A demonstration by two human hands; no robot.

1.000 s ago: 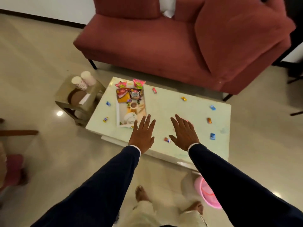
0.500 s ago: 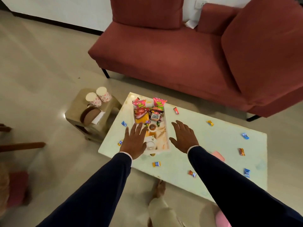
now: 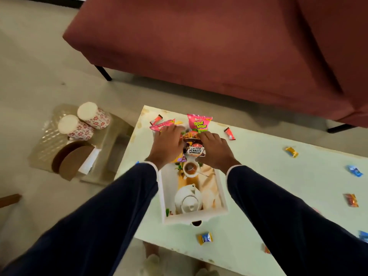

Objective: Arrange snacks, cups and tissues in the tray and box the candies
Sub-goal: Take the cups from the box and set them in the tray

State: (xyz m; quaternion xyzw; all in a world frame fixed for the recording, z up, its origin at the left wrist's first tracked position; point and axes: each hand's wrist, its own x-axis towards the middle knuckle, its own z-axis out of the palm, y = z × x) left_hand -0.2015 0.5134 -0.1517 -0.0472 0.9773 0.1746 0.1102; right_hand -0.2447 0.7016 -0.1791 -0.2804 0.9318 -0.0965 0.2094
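A white tray (image 3: 223, 196) with a teapot and teacup picture on its bottom lies on the pale table (image 3: 258, 176). Snack packets are piled at its far end: a salted peanuts packet (image 3: 194, 150), a pink and green packet (image 3: 199, 122) and another pink packet (image 3: 161, 125). My left hand (image 3: 167, 144) covers a yellow packet, its fingers curled at the left pink packet. My right hand (image 3: 215, 150) curls onto the peanuts packet's right side. Wrapped candies lie loose on the table, one (image 3: 204, 238) in front of the tray, others (image 3: 291, 152) to the right.
A low stool left of the table carries two flowered paper cups (image 3: 93, 115) and a brown holder (image 3: 71, 160) with white tissues (image 3: 89, 161). A red sofa (image 3: 199, 46) stands just behind the table. Two red candies (image 3: 229, 133) lie near the tray's far end.
The view has come closer over the tray. Both hands have moved forward from the tray's near end to the snack packets at its far end and curled onto them.
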